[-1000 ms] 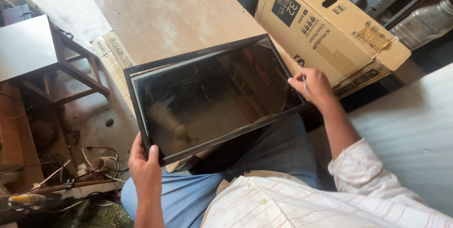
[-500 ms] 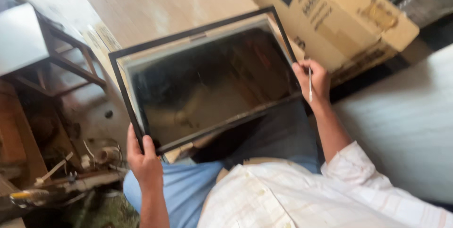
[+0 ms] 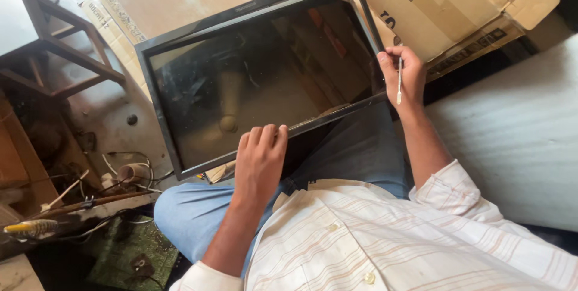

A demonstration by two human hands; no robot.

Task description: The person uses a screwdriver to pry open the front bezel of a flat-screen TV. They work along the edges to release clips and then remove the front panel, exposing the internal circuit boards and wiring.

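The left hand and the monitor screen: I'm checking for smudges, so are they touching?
Touching. The head view shows the left hand lying palm-down on the monitor screen near its lower edge, fingers flat on the glass with no gap.

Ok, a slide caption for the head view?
Left hand rests on a monitor panel across the lap; right hand grips a slim tool.

A flat black-framed monitor panel (image 3: 265,77) lies tilted across the person's lap, screen up. The left hand (image 3: 260,161) rests palm-down on the lower bezel, fingers (image 3: 265,137) spread over the glass edge. The right hand (image 3: 406,77) grips the panel's right corner and also pinches a thin white tool (image 3: 399,80). A cardboard box (image 3: 463,8) sits just beyond the panel; a wooden stool (image 3: 57,56) stands at left
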